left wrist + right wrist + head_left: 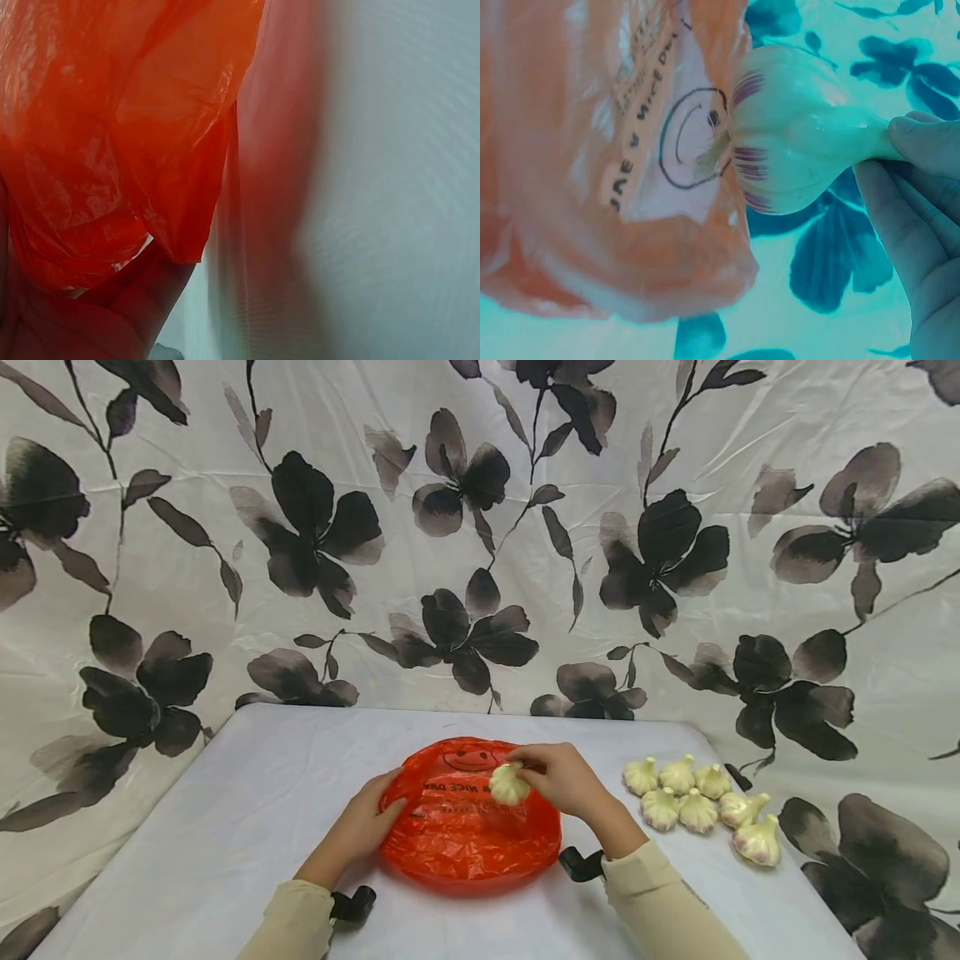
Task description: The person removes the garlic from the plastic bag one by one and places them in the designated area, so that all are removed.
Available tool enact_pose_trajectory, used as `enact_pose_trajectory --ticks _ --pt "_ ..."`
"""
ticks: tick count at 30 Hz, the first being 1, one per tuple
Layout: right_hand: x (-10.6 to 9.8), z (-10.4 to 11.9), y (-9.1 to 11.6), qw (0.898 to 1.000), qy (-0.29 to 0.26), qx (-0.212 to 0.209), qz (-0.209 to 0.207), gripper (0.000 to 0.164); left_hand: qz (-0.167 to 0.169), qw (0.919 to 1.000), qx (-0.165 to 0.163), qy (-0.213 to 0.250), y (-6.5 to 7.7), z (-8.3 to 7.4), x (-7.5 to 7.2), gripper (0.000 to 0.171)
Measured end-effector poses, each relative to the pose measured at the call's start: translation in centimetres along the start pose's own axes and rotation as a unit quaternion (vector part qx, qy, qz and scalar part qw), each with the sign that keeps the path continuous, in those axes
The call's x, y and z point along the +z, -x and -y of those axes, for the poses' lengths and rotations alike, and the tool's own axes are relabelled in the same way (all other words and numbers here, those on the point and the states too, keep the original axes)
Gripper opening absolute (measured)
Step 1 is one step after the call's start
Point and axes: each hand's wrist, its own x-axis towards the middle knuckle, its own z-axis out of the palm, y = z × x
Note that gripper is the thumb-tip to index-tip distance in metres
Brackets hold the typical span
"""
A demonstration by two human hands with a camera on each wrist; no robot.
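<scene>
A red plastic bag [472,852] with a printed smiley face stands on the white table, its mouth spread. My left hand [363,822] holds the bag's left edge; in the left wrist view the fingers [154,289] are at the folded plastic rim. Over the bag, my right hand [562,781] pinches a garlic bulb [508,785] by its stem. In the right wrist view this bulb [795,135], pale with purple streaks, overlaps the bag [577,225] beside the smiley print. The bag's inside is mostly hidden.
Several more garlic bulbs [697,812] lie grouped on the right side of the table [247,827]. Behind the table hangs a white cloth [562,635] with a dark floral print. Black wrist cameras [581,864] jut out near both sleeves.
</scene>
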Motion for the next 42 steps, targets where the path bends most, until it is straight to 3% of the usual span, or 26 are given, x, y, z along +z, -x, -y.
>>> enact_pose_trajectory --ticks 25,42 --pt "-6.2 -2.2 6.8 0.992 -0.023 -0.025 -0.124 0.027 0.006 0.9999 0.007 -0.013 -0.2 0.1 -0.3 0.060" --pt "-9.6 -5.8 11.9 0.980 0.038 0.091 -0.170 0.025 0.009 0.9998 0.006 -0.015 -0.4 -0.2 -0.1 0.061"
